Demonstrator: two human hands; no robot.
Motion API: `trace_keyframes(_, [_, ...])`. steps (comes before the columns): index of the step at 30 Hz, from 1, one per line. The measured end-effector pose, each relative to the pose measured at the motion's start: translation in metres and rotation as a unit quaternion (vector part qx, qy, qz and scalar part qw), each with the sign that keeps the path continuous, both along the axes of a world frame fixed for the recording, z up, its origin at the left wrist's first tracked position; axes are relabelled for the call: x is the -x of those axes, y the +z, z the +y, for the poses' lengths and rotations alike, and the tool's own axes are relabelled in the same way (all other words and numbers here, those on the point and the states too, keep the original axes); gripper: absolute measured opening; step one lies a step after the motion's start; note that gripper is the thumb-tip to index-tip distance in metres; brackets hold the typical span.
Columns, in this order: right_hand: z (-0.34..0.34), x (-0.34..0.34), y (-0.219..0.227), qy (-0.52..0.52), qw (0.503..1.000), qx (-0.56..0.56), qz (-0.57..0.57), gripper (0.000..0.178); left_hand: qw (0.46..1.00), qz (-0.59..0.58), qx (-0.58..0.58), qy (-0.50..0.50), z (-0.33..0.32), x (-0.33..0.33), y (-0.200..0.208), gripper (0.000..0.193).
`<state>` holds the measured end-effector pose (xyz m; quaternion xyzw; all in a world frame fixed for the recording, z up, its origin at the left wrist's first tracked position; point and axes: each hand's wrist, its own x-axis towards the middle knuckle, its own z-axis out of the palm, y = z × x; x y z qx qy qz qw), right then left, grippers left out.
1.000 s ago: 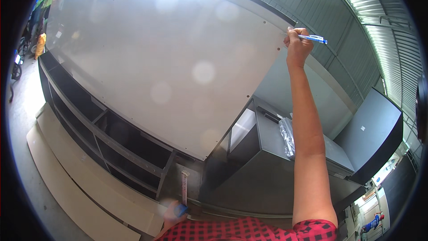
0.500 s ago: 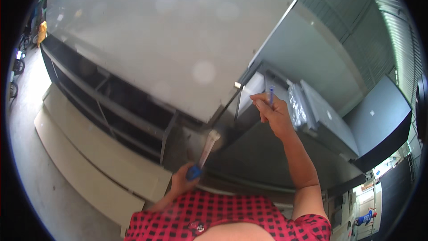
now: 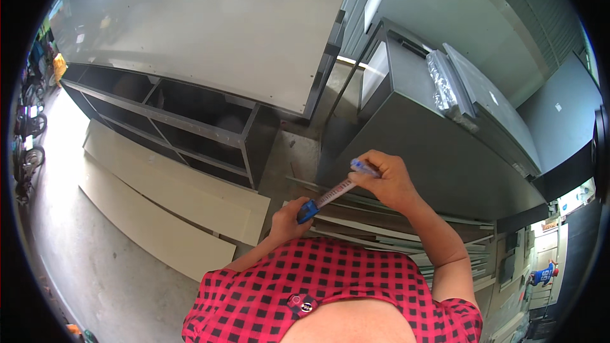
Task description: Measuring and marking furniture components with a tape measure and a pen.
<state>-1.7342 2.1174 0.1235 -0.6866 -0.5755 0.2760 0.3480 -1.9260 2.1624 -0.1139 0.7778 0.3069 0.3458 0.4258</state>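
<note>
My left hand (image 3: pixel 286 221) is closed around a blue tape measure (image 3: pixel 307 211) in front of my chest. A short length of its pale blade (image 3: pixel 335 192) runs out up and to the right, as far as the fingertips of my right hand (image 3: pixel 395 183). Those fingers are closed on a blue pen (image 3: pixel 363 168), which lies across them near the blade's end. Whether they also pinch the blade, I cannot tell. Both hands are above a stack of long boards (image 3: pixel 375 222) beside a dark grey cabinet (image 3: pixel 432 152).
A long dark shelf unit (image 3: pixel 210 128) lies at the left under a large pale panel (image 3: pixel 210 32). Long beige boards (image 3: pixel 171 184) rest on the concrete floor (image 3: pixel 121 254). Plastic-wrapped pieces (image 3: pixel 443 82) lie on the cabinet. Far right, a person in blue (image 3: pixel 544 274) stands apart.
My right hand has come down and left to the tape blade's end. My left hand has risen and moved right with the tape measure. The view has shifted too.
</note>
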Motion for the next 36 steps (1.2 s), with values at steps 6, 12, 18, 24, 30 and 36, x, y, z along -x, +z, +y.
trace_keyframes(6, [-0.040, -0.007, -0.010, -0.072, 0.995, -0.050, 0.038, 0.014, 0.999, 0.022, -0.025, -0.006, -0.026, -0.007, 0.010, 0.057])
trace_keyframes(12, [-0.068, -0.021, -0.030, -0.083, 0.994, 0.004, 0.064, 0.013, 0.996, 0.073, 0.016, -0.040, -0.056, -0.016, 0.037, 0.053])
trace_keyframes(18, [-0.093, -0.026, -0.037, -0.126, 0.983, -0.023, 0.129, 0.012, 0.996, 0.076, -0.016, -0.037, -0.074, -0.018, 0.020, 0.052])
trace_keyframes(24, [-0.129, -0.039, -0.066, -0.136, 0.968, 0.040, 0.206, 0.012, 0.990, 0.120, -0.055, -0.041, -0.097, -0.005, -0.004, 0.047])
trace_keyframes(30, [-0.162, -0.032, -0.105, -0.149, 0.927, 0.036, 0.343, 0.013, 0.979, 0.157, -0.112, -0.066, -0.096, 0.032, 0.003, 0.046])
trace_keyframes(36, [-0.163, -0.039, -0.082, -0.169, 0.893, -0.084, 0.409, 0.014, 0.916, 0.361, -0.164, -0.052, -0.027, 0.122, -0.004, 0.046])
